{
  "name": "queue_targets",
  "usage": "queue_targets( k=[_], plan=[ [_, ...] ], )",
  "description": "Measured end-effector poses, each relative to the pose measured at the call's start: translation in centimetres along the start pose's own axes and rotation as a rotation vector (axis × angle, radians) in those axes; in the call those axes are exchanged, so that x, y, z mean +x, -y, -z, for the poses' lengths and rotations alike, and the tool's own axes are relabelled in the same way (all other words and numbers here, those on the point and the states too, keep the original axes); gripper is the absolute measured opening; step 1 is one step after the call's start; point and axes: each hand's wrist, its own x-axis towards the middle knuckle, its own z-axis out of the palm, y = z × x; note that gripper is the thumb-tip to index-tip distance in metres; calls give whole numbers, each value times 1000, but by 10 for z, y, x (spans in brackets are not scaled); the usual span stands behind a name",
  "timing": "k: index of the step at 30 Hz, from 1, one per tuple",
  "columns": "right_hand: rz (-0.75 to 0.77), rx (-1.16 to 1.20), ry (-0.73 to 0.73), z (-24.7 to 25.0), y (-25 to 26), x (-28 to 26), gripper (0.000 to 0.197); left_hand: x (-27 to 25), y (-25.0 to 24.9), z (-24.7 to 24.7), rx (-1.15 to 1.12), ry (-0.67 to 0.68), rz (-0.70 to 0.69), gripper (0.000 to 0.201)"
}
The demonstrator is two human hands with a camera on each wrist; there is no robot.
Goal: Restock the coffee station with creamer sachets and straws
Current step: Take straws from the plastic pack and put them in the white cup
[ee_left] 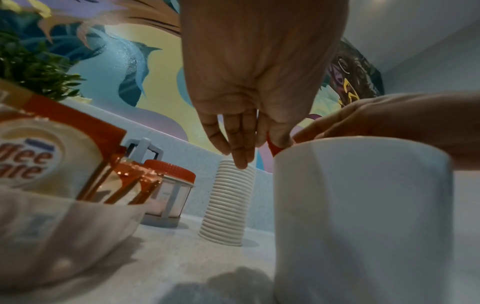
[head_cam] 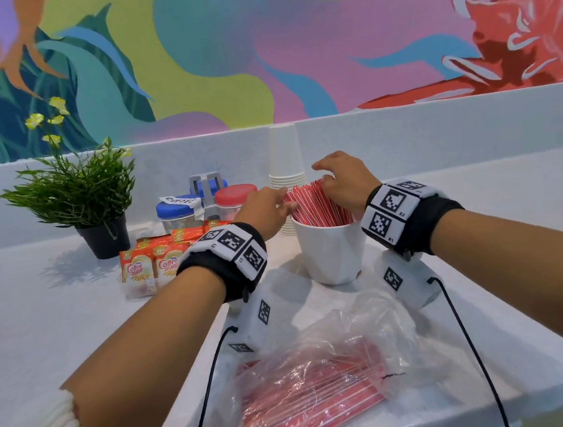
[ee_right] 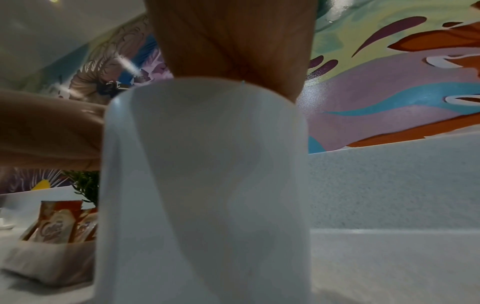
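Both hands are at the top of the white cup (head_cam: 331,253), which stands on the pale counter (head_cam: 59,314) and is packed with red-and-white wrapped straws (head_cam: 317,206) leaning toward the left. The left hand (head_cam: 266,211) reaches in from the left with its fingers (ee_left: 240,142) held straight and close together, tips laid against the left edge of the straw bundle; in the left wrist view the thumb presses a red wrapper just above the cup rim, so the hand is flat and extended rather than wrapped around anything. The right hand (head_cam: 345,181) sits over the right side of the bundle with its fingers bent down onto the straw tops; whether it actually pinches any straws cannot be told, since the right wrist view is blocked by the cup wall. A clear plastic bag (head_cam: 323,381) holding more straws lies flat on the counter in front of the cup, nearer the person. The creamer sachets (head_cam: 151,263) stand upright in a clear container (ee_left: 64,232) just left of the cup, beside a potted plant (head_cam: 79,198). Behind the cup are 3 lidded jars (head_cam: 203,203) in a holder and a stack of paper cups (head_cam: 285,164).
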Motion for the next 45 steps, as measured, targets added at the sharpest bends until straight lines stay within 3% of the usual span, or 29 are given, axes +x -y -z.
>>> queue_targets(
  k=[3, 7, 10, 12, 17, 29, 32, 35, 39, 45],
  plan=[
    [-16, -61, 68, 0, 1, 0, 38, -1, -5, -4, -4, 32, -4, 52],
    [28, -89, 248, -2, 2, -4, 35, -7, -10, -6, -57, 91, -46, 46],
    [42, -76, 231, 2, 1, -5, 41, -8, -12, -1, -46, 121, -23, 41],
    [23, -49, 193, 7, 0, -6, 44, -11, -14, 5, -26, 156, 16, 49],
    [-8, 24, 109, 28, -3, -13, 33, -22, -27, 25, -29, 115, 65, 58],
    [-40, 151, 198, 71, 8, -97, 23, -101, -65, 57, 15, 107, 47, 38],
    [-121, 225, 179, 66, 5, -122, 18, -129, -69, 50, -75, 132, 48, 34],
    [-298, 375, 166, 53, -4, -147, 8, -154, -66, 33, -64, 213, 72, 36],
    [-462, 512, 253, 32, -7, -174, 23, -176, -59, 9, -39, 299, 135, 36],
    [-356, 588, 250, 5, -5, -188, 25, -198, -53, -12, -1, 365, 147, 64]
  ],
)
